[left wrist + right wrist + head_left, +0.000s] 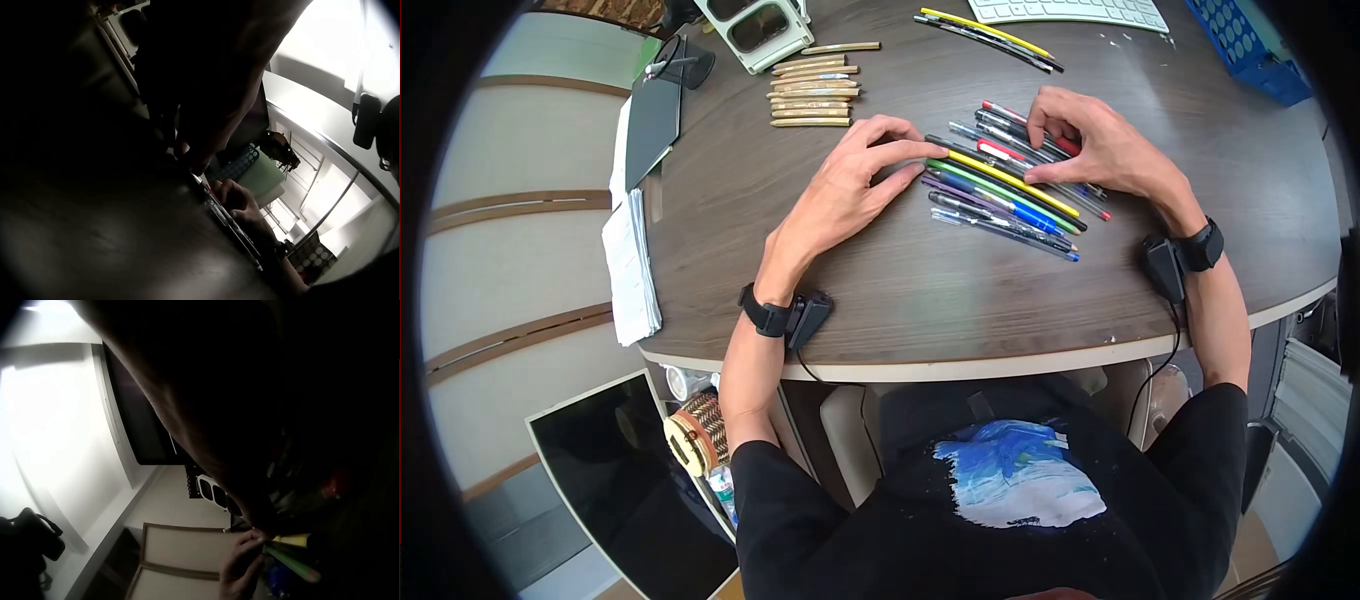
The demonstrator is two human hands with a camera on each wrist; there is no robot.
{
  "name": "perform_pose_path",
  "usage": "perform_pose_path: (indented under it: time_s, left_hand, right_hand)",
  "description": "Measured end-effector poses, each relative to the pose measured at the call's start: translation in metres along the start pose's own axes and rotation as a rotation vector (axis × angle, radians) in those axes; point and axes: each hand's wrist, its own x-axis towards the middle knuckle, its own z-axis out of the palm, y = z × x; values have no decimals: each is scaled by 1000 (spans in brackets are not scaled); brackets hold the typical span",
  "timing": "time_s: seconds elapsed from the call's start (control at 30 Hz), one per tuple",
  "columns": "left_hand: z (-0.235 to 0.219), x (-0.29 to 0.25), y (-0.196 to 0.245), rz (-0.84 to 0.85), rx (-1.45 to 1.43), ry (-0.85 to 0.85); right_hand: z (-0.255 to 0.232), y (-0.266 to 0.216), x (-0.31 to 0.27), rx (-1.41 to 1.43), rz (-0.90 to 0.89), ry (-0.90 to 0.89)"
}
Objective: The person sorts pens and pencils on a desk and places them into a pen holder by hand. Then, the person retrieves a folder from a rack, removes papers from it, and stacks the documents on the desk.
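A spread of pens and pencils lies on the wooden desk, among them a yellow pencil, a green pencil, a blue pen and a red-capped pen. My left hand reaches in from the left, index finger and thumb extended to the left ends of the yellow and green pencils. From the right, my right hand arches over the other ends, thumb and index apart, with part of the pens hidden beneath it. Both wrist views are dark; the green pencil shows in the right one.
Several wooden pencils lie in a row at the upper left, below a white organizer. Yellow and black pencils lie beyond my hands. A white keyboard, a blue basket and stacked papers stand around the edges.
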Motion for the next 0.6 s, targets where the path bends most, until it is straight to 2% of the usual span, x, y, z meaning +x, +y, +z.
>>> perform_pose_path:
  time_s: [0.1, 0.37, 0.6]
  left_hand:
    - [-3, 4, 7, 8, 42, 31]
    - [10, 10, 5, 79, 81, 119]
    - [6, 19, 7, 124, 109, 78]
  right_hand:
    - [-3, 4, -1, 16, -91, 40]
    - [3, 9, -3, -25, -114, 65]
    - [1, 9, -3, -8, -86, 50]
